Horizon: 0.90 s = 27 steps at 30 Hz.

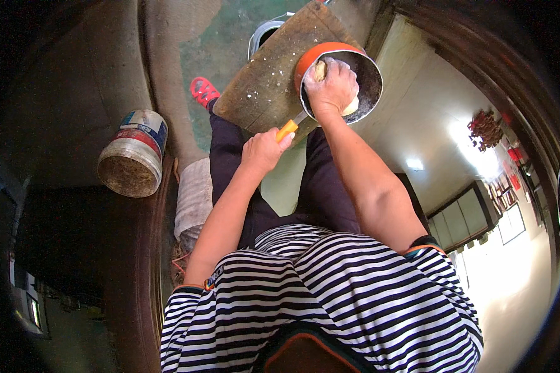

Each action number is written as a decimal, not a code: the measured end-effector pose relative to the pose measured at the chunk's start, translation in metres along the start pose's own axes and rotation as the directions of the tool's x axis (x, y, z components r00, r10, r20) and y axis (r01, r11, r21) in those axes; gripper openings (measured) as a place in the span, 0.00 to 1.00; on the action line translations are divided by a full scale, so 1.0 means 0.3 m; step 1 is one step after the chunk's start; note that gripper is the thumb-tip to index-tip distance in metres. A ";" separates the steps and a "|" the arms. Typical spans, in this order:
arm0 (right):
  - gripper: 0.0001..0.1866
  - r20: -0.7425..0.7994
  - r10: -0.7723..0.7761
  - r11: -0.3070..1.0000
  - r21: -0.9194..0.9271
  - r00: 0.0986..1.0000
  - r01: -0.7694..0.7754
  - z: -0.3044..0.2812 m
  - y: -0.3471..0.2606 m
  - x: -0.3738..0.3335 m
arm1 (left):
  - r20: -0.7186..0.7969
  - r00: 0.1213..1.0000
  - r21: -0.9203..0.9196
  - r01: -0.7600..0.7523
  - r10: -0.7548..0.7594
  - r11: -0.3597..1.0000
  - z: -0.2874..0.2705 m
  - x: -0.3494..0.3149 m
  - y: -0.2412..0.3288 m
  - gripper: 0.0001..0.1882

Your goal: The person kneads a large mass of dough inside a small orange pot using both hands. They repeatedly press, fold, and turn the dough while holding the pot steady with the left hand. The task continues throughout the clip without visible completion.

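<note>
An orange saucepan [318, 52] with a dark inside is tipped on its side, its mouth turned toward me, over a worn wooden board [255, 87]. My left hand [264, 150] is closed round the saucepan's orange-yellow handle [287, 131]. Inside the pan, my right hand [331, 88], dusted with white powder, curls over a lump of pale dough [351, 105]. More of the dough shows by the thumb side, and the palm hides the rest. White flecks dot the board.
Behind the board stands a grey pail [264, 30]. To the left is a white, red and blue plastic bucket [130, 155], with a pale sack [194, 199] nearer me. My red shoe [203, 92] rests on the floor beside the board's left edge.
</note>
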State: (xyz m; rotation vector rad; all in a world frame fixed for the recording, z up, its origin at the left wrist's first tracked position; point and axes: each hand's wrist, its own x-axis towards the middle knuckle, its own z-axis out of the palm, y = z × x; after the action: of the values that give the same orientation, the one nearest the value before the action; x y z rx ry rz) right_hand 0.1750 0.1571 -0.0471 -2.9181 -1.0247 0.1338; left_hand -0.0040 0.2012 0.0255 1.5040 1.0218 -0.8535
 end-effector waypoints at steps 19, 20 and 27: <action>0.22 0.177 -0.088 0.995 0.064 0.980 0.078 0.022 0.022 0.062 | -0.079 0.997 0.036 0.025 -0.022 0.999 0.059 -0.008 0.018 0.28; 0.22 0.198 -0.119 0.991 0.081 0.973 0.105 0.017 0.042 0.056 | -0.089 0.996 0.032 0.028 -0.025 0.999 0.061 -0.009 0.016 0.28; 0.32 0.783 -0.353 0.905 0.148 0.511 0.399 -0.142 0.082 0.280 | -0.125 0.991 0.042 0.051 -0.045 0.998 0.057 -0.038 0.046 0.31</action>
State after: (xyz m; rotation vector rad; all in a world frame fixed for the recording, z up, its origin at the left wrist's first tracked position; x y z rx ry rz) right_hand 0.2597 0.1901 -0.0120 -2.5221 -1.7400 1.5330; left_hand 0.0046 0.1816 0.0380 1.5922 1.1404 -0.8297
